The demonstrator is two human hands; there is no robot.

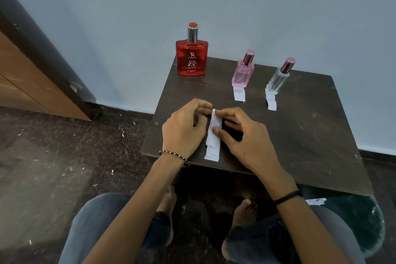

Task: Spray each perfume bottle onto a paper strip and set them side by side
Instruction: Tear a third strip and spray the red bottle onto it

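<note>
A red perfume bottle [192,55] stands at the table's back left corner. To its right stand a pink bottle [243,72] and a clear bottle [279,78], each resting on the top end of a short white paper strip [239,94] [271,100]. Near the front edge, my left hand [184,130] and my right hand [242,137] both pinch a long white paper strip [213,141] at its upper end. A dark object [230,129] sits under my right fingers; I cannot tell what it is.
The dark wooden table [300,135] stands against a pale blue wall. A wooden door and dark frame [32,75] are at the left. Paper scraps litter the floor [64,167]. A green round stool [364,221] and a paper piece [316,201] lie at the lower right.
</note>
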